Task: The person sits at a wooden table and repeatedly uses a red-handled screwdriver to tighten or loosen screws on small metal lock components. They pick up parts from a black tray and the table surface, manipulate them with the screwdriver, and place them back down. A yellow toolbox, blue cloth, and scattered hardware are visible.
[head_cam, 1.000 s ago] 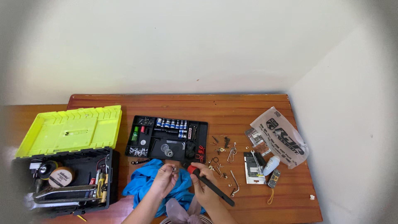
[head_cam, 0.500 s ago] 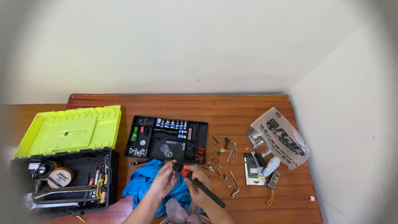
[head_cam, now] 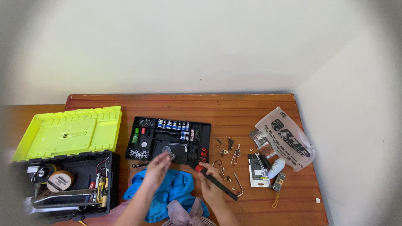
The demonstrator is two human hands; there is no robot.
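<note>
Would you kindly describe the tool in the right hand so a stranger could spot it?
On the wooden table, right of the blue cloth, the right hand grips a screwdriver. It has a long black handle with a red end, unlike the small loose metal hardware nearby.

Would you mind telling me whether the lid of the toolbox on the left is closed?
No, the toolbox stands open, its yellow-green lid folded back flat on the table and its tools showing in the black base.
</note>
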